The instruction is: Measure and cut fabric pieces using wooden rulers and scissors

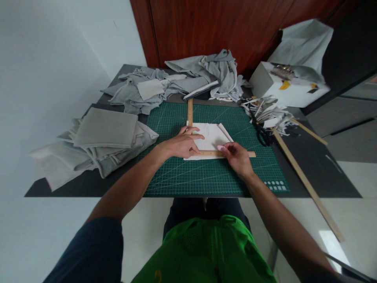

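Observation:
A wooden L-square ruler lies over a piece of white fabric on a green cutting mat. My left hand rests with spread fingers on the ruler's corner and the fabric's left side, pressing from above. In my right hand a small pink piece of tailor's chalk is pinched, close to the ruler's long horizontal arm near its right end. A narrow folded strip shows along the fabric's slanted right edge.
Folded grey fabric is stacked at left, and loose cloth is heaped behind the mat. Black scissors lie right, beside fabric strips and a white box. A long wooden ruler overhangs the table's front edge.

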`<state>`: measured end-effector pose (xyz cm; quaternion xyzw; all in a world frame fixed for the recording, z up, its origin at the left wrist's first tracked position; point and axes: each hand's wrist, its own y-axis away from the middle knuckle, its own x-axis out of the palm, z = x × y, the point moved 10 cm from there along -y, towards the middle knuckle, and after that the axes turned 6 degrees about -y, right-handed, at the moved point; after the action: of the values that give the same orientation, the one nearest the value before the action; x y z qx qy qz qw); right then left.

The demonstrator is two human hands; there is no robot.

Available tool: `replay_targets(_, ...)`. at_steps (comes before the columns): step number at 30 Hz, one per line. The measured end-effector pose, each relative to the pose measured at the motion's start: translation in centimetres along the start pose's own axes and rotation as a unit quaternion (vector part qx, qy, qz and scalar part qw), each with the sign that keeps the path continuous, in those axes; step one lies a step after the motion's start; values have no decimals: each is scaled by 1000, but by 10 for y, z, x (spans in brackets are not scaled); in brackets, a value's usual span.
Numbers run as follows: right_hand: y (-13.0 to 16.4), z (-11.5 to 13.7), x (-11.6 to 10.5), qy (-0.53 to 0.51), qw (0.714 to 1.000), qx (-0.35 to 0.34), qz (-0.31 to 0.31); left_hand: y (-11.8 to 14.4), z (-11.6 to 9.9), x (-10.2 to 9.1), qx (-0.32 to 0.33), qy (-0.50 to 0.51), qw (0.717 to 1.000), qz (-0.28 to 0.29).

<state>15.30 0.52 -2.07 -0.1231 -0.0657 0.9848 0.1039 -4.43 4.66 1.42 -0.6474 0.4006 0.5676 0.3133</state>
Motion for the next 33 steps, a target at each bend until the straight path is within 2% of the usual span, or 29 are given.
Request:
replay_targets(8,-2,5,6,-3,1000,14,25,-10,-20,-2,40,-10,999,-24)
replay_targets(14,-1,7,6,13,999,-13,34,-12,-32,8,65,35,997,29)
replay_targets(16,3,13,3,30,998,-41,26,-11,-31,11,55,48,996,47)
replay_targets(19,17,37,6,91,986,-138,19,-10,-27,15,36,71,995,67)
replay_targets(21,32,53,19,130,968,-210,43,-10,-25,17,32,96,992,70)
replay_targets(24,51,66,42,154,944,-282,79,-10,-23,19,36,131,989,61)
replay_targets(29,62,68,72,170,918,-337,123,-12,-19,21,45,153,987,37)
replay_targets(33,59,67,81,173,914,-338,143,-13,-16,22,44,155,987,26)
